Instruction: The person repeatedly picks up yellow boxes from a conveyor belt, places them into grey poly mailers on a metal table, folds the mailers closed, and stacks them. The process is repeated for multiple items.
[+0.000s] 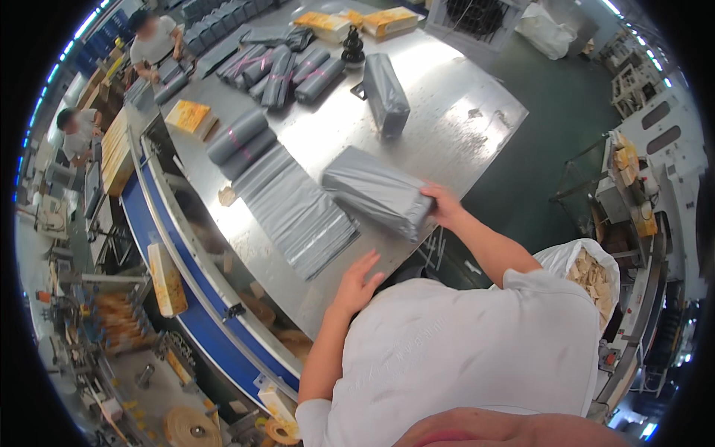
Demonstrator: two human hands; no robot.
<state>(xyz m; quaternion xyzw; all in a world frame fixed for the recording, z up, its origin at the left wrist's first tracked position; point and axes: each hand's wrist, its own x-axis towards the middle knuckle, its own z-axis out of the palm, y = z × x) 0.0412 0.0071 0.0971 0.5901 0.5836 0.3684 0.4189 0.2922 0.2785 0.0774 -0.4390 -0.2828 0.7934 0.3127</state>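
A filled grey plastic mailer bag [376, 192] is gripped at its near end by the right hand [442, 205] above a shiny steel worktable [447, 127]. The left hand [357, 281] is held open, fingers spread, over the table's near edge, just beside a flat stack of empty grey mailer bags [298, 210]. A second filled grey parcel [386, 94] is seen farther back, and a yellow carton [166, 279] lies on the blue conveyor belt [201, 328] at the left.
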